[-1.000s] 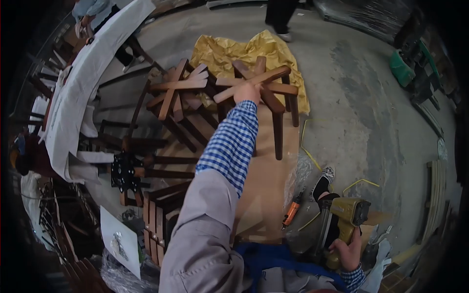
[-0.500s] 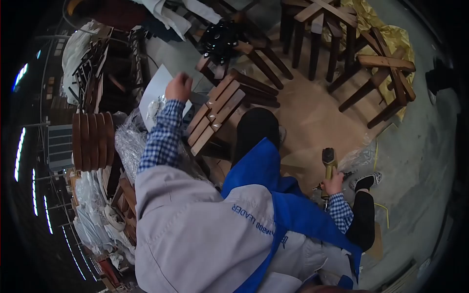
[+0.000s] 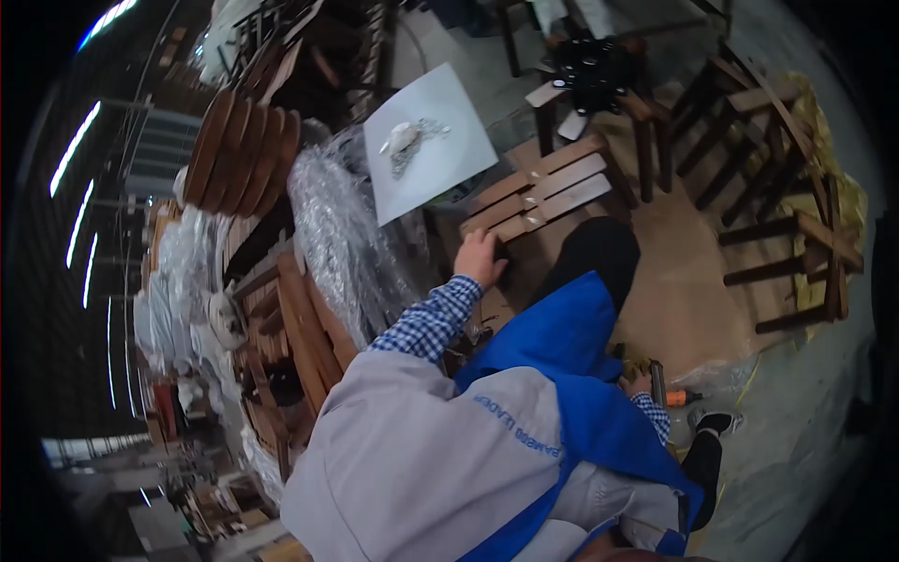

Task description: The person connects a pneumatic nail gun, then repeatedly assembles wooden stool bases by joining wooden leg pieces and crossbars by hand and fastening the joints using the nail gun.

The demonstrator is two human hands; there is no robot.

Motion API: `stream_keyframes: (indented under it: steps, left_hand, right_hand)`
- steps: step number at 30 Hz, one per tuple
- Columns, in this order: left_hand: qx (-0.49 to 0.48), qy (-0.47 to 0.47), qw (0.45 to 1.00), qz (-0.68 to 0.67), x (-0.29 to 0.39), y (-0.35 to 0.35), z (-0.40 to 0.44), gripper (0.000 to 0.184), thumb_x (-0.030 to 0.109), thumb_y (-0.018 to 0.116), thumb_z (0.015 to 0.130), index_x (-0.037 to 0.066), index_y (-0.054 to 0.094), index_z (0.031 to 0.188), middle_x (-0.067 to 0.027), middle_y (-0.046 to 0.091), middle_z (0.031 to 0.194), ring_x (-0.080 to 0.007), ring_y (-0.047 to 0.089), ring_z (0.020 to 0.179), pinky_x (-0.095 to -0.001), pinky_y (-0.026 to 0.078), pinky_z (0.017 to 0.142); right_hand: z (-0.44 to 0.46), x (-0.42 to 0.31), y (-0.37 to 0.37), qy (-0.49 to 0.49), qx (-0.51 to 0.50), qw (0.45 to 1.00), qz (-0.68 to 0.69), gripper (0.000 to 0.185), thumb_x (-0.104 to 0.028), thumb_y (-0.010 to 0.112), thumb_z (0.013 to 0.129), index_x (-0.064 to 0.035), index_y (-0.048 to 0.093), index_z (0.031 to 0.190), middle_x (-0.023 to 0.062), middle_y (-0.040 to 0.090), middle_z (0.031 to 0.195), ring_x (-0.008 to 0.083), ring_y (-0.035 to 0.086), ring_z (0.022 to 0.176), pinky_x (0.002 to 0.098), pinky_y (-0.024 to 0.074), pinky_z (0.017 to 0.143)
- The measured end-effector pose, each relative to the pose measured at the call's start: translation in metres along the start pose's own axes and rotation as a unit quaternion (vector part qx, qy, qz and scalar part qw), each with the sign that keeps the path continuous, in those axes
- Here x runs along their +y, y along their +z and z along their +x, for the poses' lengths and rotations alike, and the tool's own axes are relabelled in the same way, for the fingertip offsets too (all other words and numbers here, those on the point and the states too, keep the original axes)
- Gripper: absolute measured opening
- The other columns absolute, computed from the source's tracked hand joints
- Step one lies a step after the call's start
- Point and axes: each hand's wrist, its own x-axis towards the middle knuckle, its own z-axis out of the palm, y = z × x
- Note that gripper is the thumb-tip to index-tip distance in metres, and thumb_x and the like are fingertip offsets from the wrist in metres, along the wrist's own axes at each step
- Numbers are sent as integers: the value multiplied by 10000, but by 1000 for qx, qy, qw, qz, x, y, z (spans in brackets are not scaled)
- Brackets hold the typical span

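Wood slats (image 3: 567, 177) nr L hand (image 3: 480, 258)

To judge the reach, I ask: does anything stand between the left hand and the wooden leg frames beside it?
Nothing visible does: the left hand is at the near end of the wooden leg frames, though contact is unclear. The white sheet lies to one side.

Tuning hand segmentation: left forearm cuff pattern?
Blue-and-white check; the left cuff shows in the head view.

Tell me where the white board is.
In the head view, the white board is upper left of centre, between clear plastic wrap and wooden slats, beyond the left hand.
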Motion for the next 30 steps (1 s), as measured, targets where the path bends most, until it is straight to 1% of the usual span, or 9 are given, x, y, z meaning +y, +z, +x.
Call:
stream_keyframes:
  steps: [2,4,10,14,16,22,26,29,30]
  left_hand:
    - [47,16,999,7,1,6,-9,517,172,759,734,53,545,1189,-163,529,1222,-361,505,1152,-438,457,961]
    - [95,26,995,0,-2,17,-17,506,129,743,710,49,543,1167,-159,527,1211,-353,507,1131,-438,455,946]
    - [199,44,979,2,6,39,-35,354,75,656,741,46,591,1088,-166,533,1158,-319,497,1090,-437,426,914]
    - [63,17,998,-24,11,57,-43,289,89,596,840,76,572,1127,-166,614,1043,-314,581,992,-421,426,896]
    - [70,24,997,-38,13,54,-47,265,91,584,853,74,571,1118,-164,614,1044,-309,580,995,-417,428,893]
    - [54,18,997,-61,6,66,-56,424,143,680,763,70,542,1157,-137,608,1086,-312,574,1062,-421,432,935]
    - [72,8,997,-27,5,71,-70,337,231,618,838,121,556,1150,-111,624,1076,-291,609,1021,-428,476,855]
    - [25,26,999,15,-13,87,-66,307,228,538,899,121,526,1187,-115,623,1109,-300,623,1037,-425,518,842]
    - [-27,19,999,-39,-15,78,-64,291,202,543,892,112,521,1169,-144,606,1141,-336,620,1036,-450,527,837]
  right_hand:
    - [13,14,-8,-17,36,998,37,630,-337,676,899,-31,476,1411,249,511,1384,396,523,1235,454,420,1058]
    - [58,53,19,25,49,886,461,578,-292,680,909,9,510,1373,225,541,1357,327,557,1199,408,462,1011]
    - [-23,-39,-199,-31,318,792,520,346,-167,585,978,35,587,1259,133,642,1176,217,628,1040,320,506,912]
    - [-89,-155,-269,-187,389,767,474,274,-124,574,979,36,611,1199,125,649,1138,214,630,1021,318,508,910]
    - [-109,-211,-270,-328,285,778,454,249,-91,588,955,19,621,1176,127,651,1129,209,631,1017,320,514,896]
    - [-126,-323,-237,-419,165,867,213,371,-77,664,846,19,605,1200,181,653,1137,294,671,937,351,543,822]
    - [-51,-339,-182,-495,23,862,104,359,-312,671,819,-52,703,1065,231,698,960,384,681,881,424,542,830]
    - [-26,-366,-151,-366,-61,926,68,478,-361,655,810,34,692,1077,286,673,1058,402,657,1007,439,514,880]
    - [-14,-369,-135,-289,-127,917,243,382,-293,654,817,27,696,1021,208,706,993,348,664,922,415,523,804]
